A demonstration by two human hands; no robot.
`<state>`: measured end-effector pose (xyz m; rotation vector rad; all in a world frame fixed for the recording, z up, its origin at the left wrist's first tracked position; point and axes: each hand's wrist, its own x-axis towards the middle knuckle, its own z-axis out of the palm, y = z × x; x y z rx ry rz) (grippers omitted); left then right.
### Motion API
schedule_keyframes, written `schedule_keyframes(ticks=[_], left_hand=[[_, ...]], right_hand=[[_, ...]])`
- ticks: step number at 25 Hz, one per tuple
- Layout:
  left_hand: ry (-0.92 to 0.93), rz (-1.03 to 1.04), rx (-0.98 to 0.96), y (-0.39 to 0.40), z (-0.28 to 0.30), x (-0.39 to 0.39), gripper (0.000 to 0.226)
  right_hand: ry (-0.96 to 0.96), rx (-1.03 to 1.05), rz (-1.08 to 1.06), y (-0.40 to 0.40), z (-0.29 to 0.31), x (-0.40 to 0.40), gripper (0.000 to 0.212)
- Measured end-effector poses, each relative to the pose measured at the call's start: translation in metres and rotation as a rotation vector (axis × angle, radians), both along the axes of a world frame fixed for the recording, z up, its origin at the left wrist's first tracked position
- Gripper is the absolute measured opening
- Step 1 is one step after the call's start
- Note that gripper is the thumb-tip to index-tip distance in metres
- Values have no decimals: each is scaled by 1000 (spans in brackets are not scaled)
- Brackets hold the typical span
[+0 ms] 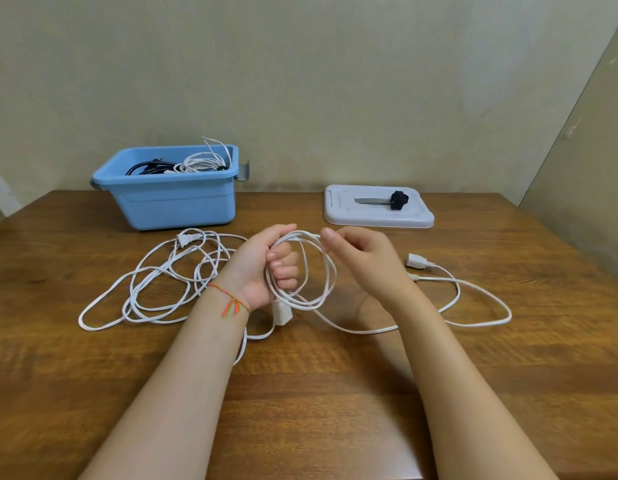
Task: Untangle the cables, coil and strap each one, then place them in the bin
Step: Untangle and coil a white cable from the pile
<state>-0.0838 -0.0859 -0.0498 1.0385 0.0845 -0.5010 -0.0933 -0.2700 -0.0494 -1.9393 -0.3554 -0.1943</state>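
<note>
— Head view, far left: blue bin (182,202) at table's (335,393) back edge, holding coiled black and white cables (196,163).
— And in front of it?
— Loose white cable (155,282) sprawled in tangled loops on wood, plug (188,237) lying near bin.
— Left hand (266,268)?
— Fingers curled tight round a coil (311,271) of several white loops, held upright above table; socket end (282,312) hanging just below palm.
— Right hand (363,261)?
— Just beside coil, fingers loosely bent, thumb and forefinger at top strand; pinching or only touching, cannot tell.
— Further right?
— More white cable trailing across table, two connectors (416,263) close together. Behind, grey lid (378,216) lying flat, black strap (399,199) on top.
</note>
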Motion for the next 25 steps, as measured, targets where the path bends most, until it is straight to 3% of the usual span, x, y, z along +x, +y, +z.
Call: schedule_keyframes(ticks=[2, 6, 9, 13, 16, 19, 25], left_hand=[[2, -6, -3, 2, 0, 0, 58], [-41, -38, -53, 2, 0, 1, 46], [-81, -72, -34, -3, -3, 1, 45], [-130, -106, -65, -7, -3, -3, 51], [-121, -155, -90, -3, 2, -4, 61], [-97, -66, -30, -4, 2, -3, 52], [-84, -126, -69, -11, -4, -1, 46]], right_hand=[[-12, 34, -42, -4, 2, 2, 21], [-24, 83, -257, -9, -3, 11, 24], [55, 124, -85, -3, -5, 7, 24], [167, 10, 238, 6, -6, 0, 36], [248, 101, 233, 0, -1, -1, 14], [266, 254, 256, -6, 2, -2, 15], [448, 485, 242, 8, 2, -3, 55]])
